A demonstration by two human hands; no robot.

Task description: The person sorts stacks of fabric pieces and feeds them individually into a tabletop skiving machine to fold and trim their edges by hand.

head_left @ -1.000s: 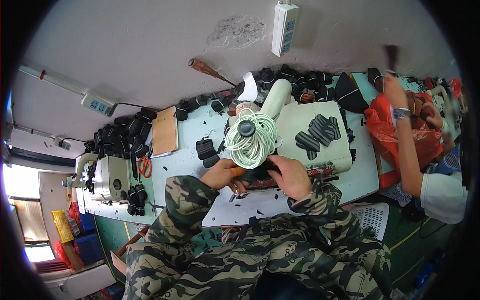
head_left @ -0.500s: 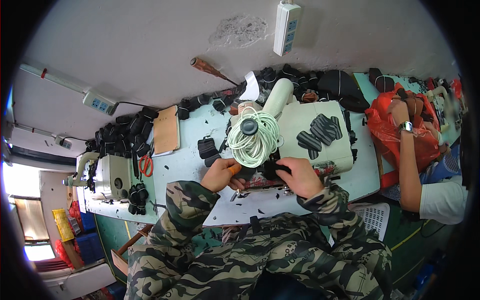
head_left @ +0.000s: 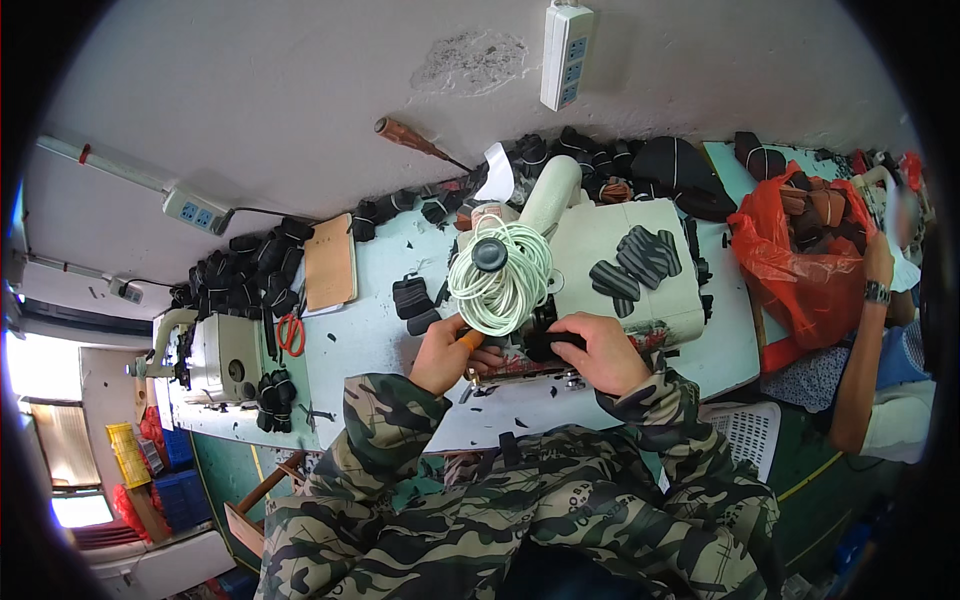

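A cream machine (head_left: 625, 235) stands on the table before me, with a coil of pale cord (head_left: 520, 305) around a dark knob on its top. My left hand (head_left: 445, 358), an orange band on one finger, curls in at the machine's front below the coil. Its fingertips are partly hidden, so what it holds cannot be made out. My right hand (head_left: 603, 355) is closed, thumb and finger pinching a small black piece (head_left: 540, 346) at the machine's front. Dark ribbed strips (head_left: 648, 258) lie on the machine's top; more black pieces (head_left: 412, 298) rest left of the coil.
Black bundles (head_left: 235, 275) pile up along the wall beside a brown clipboard (head_left: 331, 262) and red-handled scissors (head_left: 291, 335). A second machine (head_left: 222, 357) stands at left. On the right, a co-worker's hand (head_left: 879, 262) is at a red plastic bag (head_left: 785, 270) of brown and black pieces.
My left hand has shifted slightly, its fingers further in below the coil. My right hand stays nearly in place. The co-worker's hand has moved from the bag's top to its right side.
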